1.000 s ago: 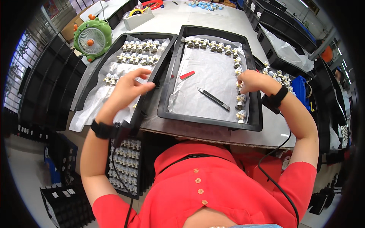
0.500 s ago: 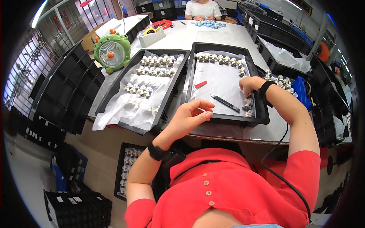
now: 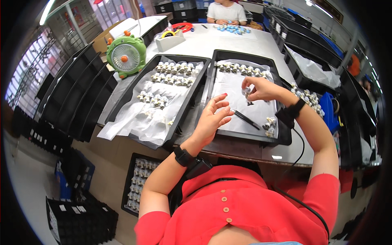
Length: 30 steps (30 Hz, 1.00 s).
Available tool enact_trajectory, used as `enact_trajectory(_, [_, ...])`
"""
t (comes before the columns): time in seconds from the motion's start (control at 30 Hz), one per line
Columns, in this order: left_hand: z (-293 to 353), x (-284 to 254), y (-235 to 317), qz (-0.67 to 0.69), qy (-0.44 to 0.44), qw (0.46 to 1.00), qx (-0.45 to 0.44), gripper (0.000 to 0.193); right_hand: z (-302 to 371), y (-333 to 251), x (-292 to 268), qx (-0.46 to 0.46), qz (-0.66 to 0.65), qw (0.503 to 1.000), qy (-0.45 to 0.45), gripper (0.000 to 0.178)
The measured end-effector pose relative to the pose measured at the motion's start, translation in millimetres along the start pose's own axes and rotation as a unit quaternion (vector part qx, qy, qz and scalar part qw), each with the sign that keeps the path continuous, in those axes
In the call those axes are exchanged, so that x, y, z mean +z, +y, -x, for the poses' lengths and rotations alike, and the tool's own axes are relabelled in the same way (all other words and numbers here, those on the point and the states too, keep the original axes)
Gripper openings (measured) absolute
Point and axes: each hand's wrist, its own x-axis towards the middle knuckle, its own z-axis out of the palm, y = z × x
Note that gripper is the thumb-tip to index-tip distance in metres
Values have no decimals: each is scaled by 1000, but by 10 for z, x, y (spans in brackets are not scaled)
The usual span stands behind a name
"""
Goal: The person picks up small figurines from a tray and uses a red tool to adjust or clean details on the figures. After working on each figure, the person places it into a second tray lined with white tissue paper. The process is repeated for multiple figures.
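Note:
My right hand (image 3: 264, 89) is closed in a pinch on a small white and dark figurine (image 3: 246, 92), above the white paper lining of the right black tray (image 3: 213, 77). My left hand (image 3: 212, 117) hovers over that tray's left front side, fingers apart and nothing visibly gripped. A sliver of a red piece (image 3: 224, 94) shows at its fingertips; the rest is hidden. Just right of the left hand, a black pen-like tool (image 3: 247, 120) lies on the paper. A row of figurines (image 3: 241, 69) lines the tray's far end, with a few more (image 3: 270, 126) at its near right corner.
Beside it, the left black tray (image 3: 188, 96) holds rows of similar figurines on paper. A green fan (image 3: 125, 56) stands at the far left. More figurines (image 3: 308, 98) lie right of the trays, near a blue tape dispenser (image 3: 328, 110). Across the table sits another person (image 3: 226, 13).
My right hand has moved left from the tray's right edge, bringing a figurine over the paper. My left hand has lifted slightly and spread its fingers, covering most of the red piece.

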Motion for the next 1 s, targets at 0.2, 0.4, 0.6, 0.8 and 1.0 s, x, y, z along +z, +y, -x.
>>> enact_trajectory(0.2, [-192, -60, 18, 172, -1, 985, 33, 54, -140, -479, 220, -94, -360, 928, -5, 53])
enact_trajectory(0.4, [-249, -37, -20, 69, 64, 995, 20, 53, -252, -313, 395, -90, -457, 885, -28, 54])
enact_trajectory(0.6, [-286, 19, -3, 35, 86, 995, 28, 55, -233, -231, 430, -100, -511, 853, -29, 51])
enact_trajectory(0.8, [-277, 1, -34, 69, 97, 993, 15, 56, -198, -261, 434, -132, -451, 882, -17, 65])
enact_trajectory(1.0, [-272, -27, -34, 71, 77, 994, 18, 54, -188, -296, 491, -150, -273, 950, 39, 79])
